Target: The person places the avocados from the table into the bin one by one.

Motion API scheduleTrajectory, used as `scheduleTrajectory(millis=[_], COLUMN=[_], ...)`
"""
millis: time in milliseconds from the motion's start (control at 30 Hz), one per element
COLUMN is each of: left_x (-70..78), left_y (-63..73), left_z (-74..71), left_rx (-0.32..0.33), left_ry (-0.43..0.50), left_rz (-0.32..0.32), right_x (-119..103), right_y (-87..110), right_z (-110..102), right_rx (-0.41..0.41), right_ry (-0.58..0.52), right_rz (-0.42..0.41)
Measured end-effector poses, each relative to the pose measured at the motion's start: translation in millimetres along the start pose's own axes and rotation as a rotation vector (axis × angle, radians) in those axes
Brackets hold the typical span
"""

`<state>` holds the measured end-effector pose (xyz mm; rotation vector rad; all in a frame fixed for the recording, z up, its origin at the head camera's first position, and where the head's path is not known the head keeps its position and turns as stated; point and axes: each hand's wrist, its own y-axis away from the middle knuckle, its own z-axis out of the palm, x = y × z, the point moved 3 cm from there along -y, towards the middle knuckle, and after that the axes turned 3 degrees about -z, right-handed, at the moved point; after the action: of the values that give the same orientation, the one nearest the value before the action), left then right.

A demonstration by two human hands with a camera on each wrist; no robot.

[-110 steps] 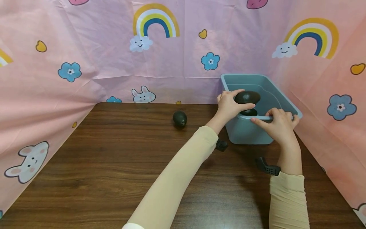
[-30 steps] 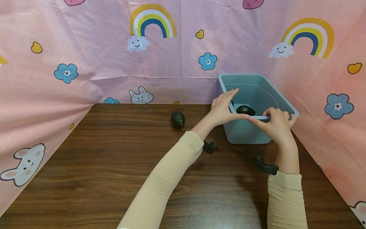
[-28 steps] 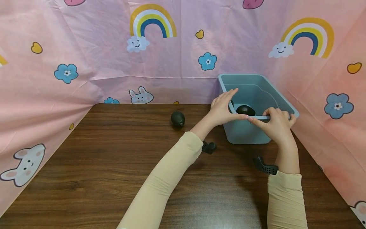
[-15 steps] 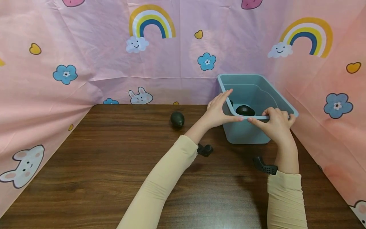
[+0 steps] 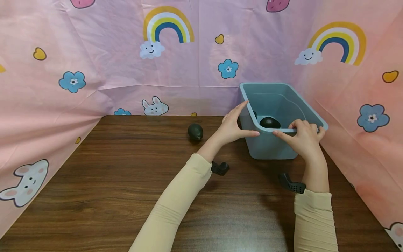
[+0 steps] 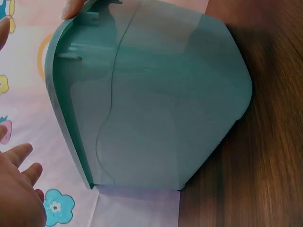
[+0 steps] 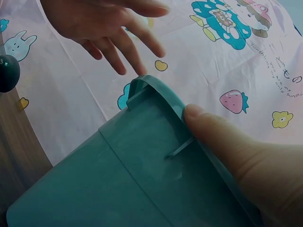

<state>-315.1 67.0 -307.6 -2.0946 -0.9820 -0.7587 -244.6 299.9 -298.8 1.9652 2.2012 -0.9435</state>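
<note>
The right hand (image 5: 303, 138) grips the front rim of a blue-green plastic bin (image 5: 272, 145), thumb outside and fingers over the edge. In the right wrist view its thumb (image 7: 222, 137) lies against the rim. Just left of the bin's front left corner, the left hand (image 5: 231, 127) holds nothing, its thumb and fingers spread wide. A dark green avocado (image 5: 269, 122) lies inside the bin near the front. Part of another dark avocado (image 5: 255, 113) shows by the left inner wall, mostly hidden. One more avocado (image 5: 195, 132) sits on the table, left of the left hand.
The brown wood-grain table (image 5: 126, 182) stretches left and forward of the bin. A pink printed cloth (image 5: 201, 52) hangs behind and on both sides, close to the bin's right and back. Black wrist-camera mounts (image 5: 220, 168) stick out below both wrists.
The left hand earlier held an avocado over the bin; it has let go and drawn back leftward, off the rim. The right hand has kept its grip. The table avocado has not moved.
</note>
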Motion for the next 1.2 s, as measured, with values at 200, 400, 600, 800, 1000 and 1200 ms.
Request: scheduleTrajectory(millis=[200, 400, 600, 800, 1000, 1200], left_x=[-7.9, -15.5, -26.5, -36.5, -46.4, -56.8], left_y=[4.0, 7.9, 13.5, 21.7, 28.4, 33.7], left_z=[-8.7, -18.8, -24.9, -29.9, -31.7, -35.8], left_rx=[0.006, -0.001, 0.004, 0.008, 0.029, 0.060], left_ry=[0.025, 0.046, 0.071, 0.088, 0.079, 0.088], left_rz=[-0.016, -0.031, -0.064, -0.087, -0.094, -0.133], right_x=[-4.4, -8.1, -10.2, -14.7, -13.7, -12.6], right_y=[-0.8, -1.9, -3.3, -4.2, -4.5, -5.7], right_z=[-2.2, -4.1, -5.9, -8.4, -8.3, -8.1], right_rx=[-0.015, -0.025, -0.031, -0.042, -0.030, -0.026], right_ry=[-0.002, -0.001, -0.001, -0.001, -0.004, -0.001], right_rz=[0.015, 0.027, 0.039, 0.049, 0.046, 0.042])
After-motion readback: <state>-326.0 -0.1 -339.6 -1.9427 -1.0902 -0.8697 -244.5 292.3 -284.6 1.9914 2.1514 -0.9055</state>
